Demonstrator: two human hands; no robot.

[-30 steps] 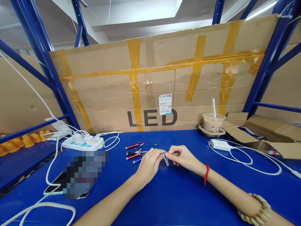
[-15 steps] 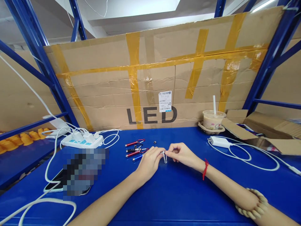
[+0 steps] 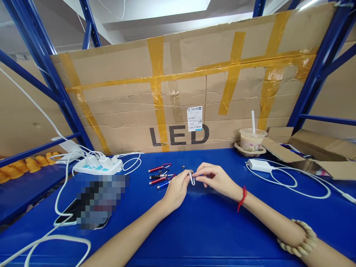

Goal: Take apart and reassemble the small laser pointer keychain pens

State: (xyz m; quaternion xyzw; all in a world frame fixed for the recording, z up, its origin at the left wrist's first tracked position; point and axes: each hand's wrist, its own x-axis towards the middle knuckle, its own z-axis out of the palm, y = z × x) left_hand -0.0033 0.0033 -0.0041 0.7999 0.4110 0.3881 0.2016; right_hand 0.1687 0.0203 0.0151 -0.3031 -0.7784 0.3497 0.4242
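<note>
My left hand (image 3: 177, 188) is closed on a small silver carabiner clip (image 3: 192, 178), which sticks out past its fingertips. Close on the right, my right hand (image 3: 213, 176) has its thumb and forefinger spread beside the clip, nothing visibly held between them. Just behind and left of my left hand lie several slim torch-like keychains: a red one (image 3: 160, 168), a black one (image 3: 158, 177), another red one (image 3: 157, 181) and a blue one (image 3: 163, 185). A tiny metal piece (image 3: 183, 167) rests beyond my left fingers.
On the left are a white power strip (image 3: 98, 165) with cables and a phone (image 3: 66, 218) beside a blurred patch. A drink cup (image 3: 252, 140), a white charger (image 3: 260, 165) with its cable and an open cardboard box (image 3: 314, 157) stand right. Taped cardboard (image 3: 125, 111) walls the back.
The fingers of my right hand have spread apart and lifted slightly. In my left hand the silver clip has tilted and moved a little left and up.
</note>
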